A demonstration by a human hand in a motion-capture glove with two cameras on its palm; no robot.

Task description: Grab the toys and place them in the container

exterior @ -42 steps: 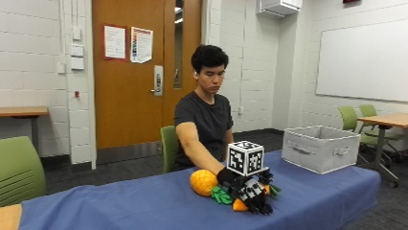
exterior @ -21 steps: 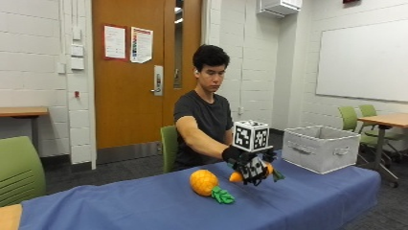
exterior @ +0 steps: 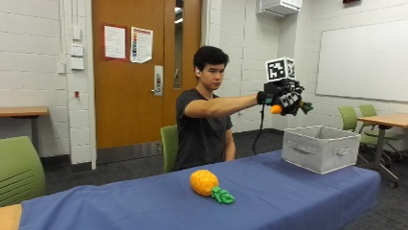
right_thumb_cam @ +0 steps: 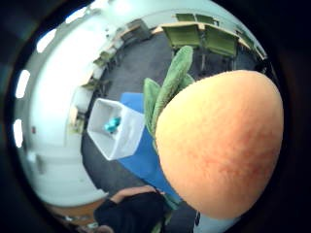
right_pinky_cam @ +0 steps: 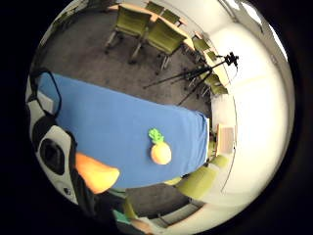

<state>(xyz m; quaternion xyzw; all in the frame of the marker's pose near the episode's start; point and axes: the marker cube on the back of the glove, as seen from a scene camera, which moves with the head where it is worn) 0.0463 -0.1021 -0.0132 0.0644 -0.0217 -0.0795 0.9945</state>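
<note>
Open air above the open-topped container (exterior: 321,148).

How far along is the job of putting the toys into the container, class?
Done: one small teal toy already lies inside the grey container. In hand: the gloved right hand holds an orange plush toy with green leaves in its grip, raised above the container, not yet dropped. Left: the pineapple toy lies on the blue table, untouched.

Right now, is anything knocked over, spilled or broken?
Nothing stands out. The pineapple toy lies on its side on the blue table, the grey container stands upright, and the gloved right hand holds an orange toy above it.
</note>
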